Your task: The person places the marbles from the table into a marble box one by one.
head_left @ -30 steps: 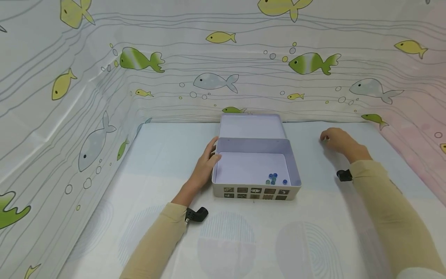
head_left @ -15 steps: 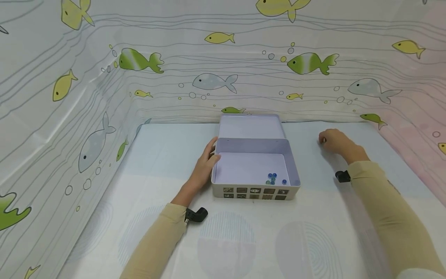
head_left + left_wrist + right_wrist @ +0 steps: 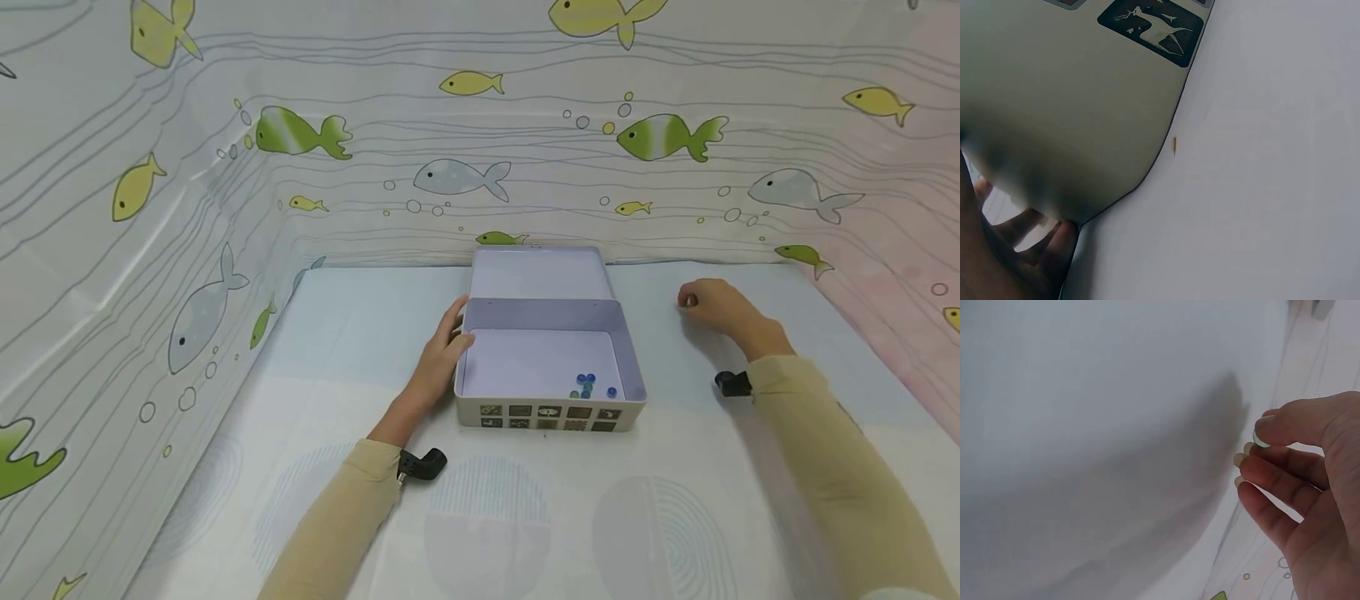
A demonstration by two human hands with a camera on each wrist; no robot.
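Note:
An open tin box (image 3: 551,404) with a lilac inside stands on the table, its lid (image 3: 540,272) folded back behind it. Several small blue and green glass marbles (image 3: 590,379) lie near its front right corner. My left hand (image 3: 435,362) grips the box's left wall, thumb over the rim and fingers outside. In the left wrist view those fingers (image 3: 1057,250) touch the box's lower edge. Right of the box, my right hand (image 3: 720,308) is above the table. It pinches a pale green glass marble (image 3: 1261,440) between thumb and index finger, the marble mostly covered.
A pale tablecloth (image 3: 517,542) with circle patterns covers the table. Behind it and at both sides rise sheets (image 3: 375,125) printed with fish. A black camera (image 3: 423,463) is strapped to the left wrist, another camera (image 3: 732,383) to the right.
My right hand has shifted slightly left, toward the box, with the marble held in its fingertips. The left hand and the box stay in place.

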